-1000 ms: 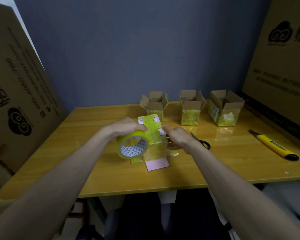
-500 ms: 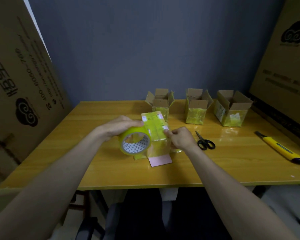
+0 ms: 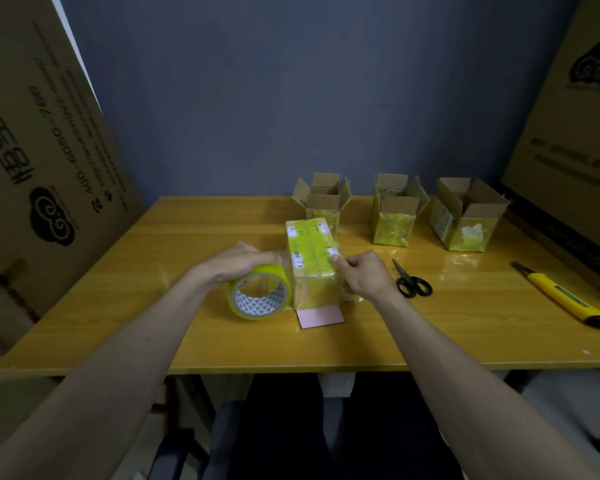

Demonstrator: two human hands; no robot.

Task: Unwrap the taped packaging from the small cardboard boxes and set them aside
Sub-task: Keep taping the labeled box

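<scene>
On the tabletop [image 3: 465,341], three opened boxes [image 3: 394,216] are standing at twelve to two o'clock. The taped box [image 3: 310,261] is standing upright at centre. At its nine o'clock, the left hand [image 3: 238,263] is grasping the tape roll [image 3: 258,294]; at three, the right hand [image 3: 362,273] is pinching the box's wrap. Judging by this, peeling is under way; next, the wrap needs pulling free.

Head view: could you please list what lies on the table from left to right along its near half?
Tape roll under the left hand → taped box → right hand → scissors → yellow utility knife.
</scene>
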